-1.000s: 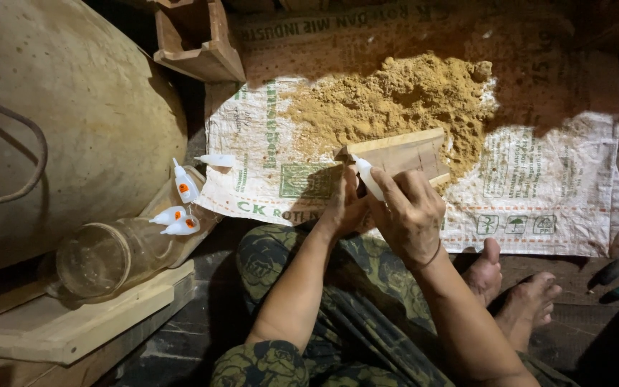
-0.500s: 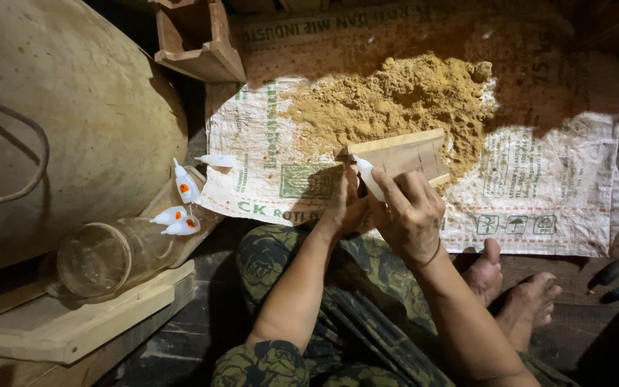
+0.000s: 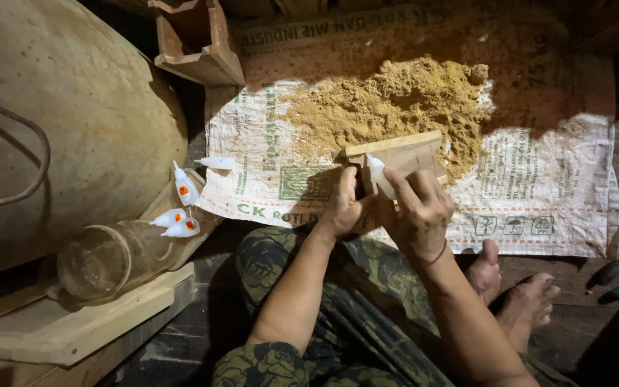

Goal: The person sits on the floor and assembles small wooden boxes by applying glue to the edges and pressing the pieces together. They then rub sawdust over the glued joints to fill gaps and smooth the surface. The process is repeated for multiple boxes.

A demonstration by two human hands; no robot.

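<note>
My left hand (image 3: 347,206) grips the near left end of a small wooden piece (image 3: 406,152) that rests over a white woven sack (image 3: 539,193). My right hand (image 3: 418,208) holds a small white squeeze bottle (image 3: 379,175) with its tip pointed at the wood's left end. A heap of yellow-brown sawdust (image 3: 388,104) lies on the sack just beyond the wood and touches its far edge.
Three small white glue bottles (image 3: 179,208) and a white tube (image 3: 216,163) lie at the left by a clear glass jar (image 3: 105,258) on a wooden board (image 3: 80,326). A large rounded tan object (image 3: 73,115) fills the left. A wooden box (image 3: 198,43) stands at the top. My bare feet (image 3: 517,287) rest at the right.
</note>
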